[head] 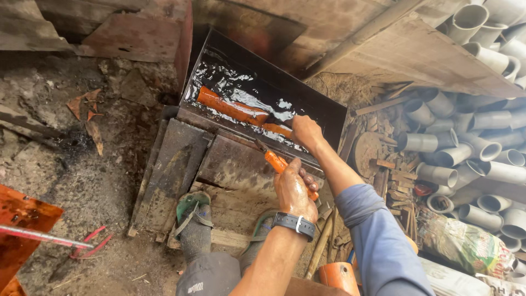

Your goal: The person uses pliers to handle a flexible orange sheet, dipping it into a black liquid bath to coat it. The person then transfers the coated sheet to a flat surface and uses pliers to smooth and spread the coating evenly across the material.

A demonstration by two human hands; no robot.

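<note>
A long black metal tray (333, 112) holds dark glossy liquid. An orange pipe (230, 108) lies in it, half sunk. My right hand (306, 131), on a blue-sleeved arm, reaches over the tray's near wall and grips the pipe's near end. My left hand (293, 189), with a dark wristwatch, is closed on an orange-handled tool (275, 162) held just in front of the tray, its metal tip pointing up-left. Both hands look wet and stained.
Several grey pipe fittings (482, 153) are heaped at the right. My feet in green sandals (193, 211) rest on stained boards (175, 164) before the tray. A rusty orange sheet (22, 230) with a metal rod (44, 237) lies at left. Another orange pipe piece (337, 277) stands below.
</note>
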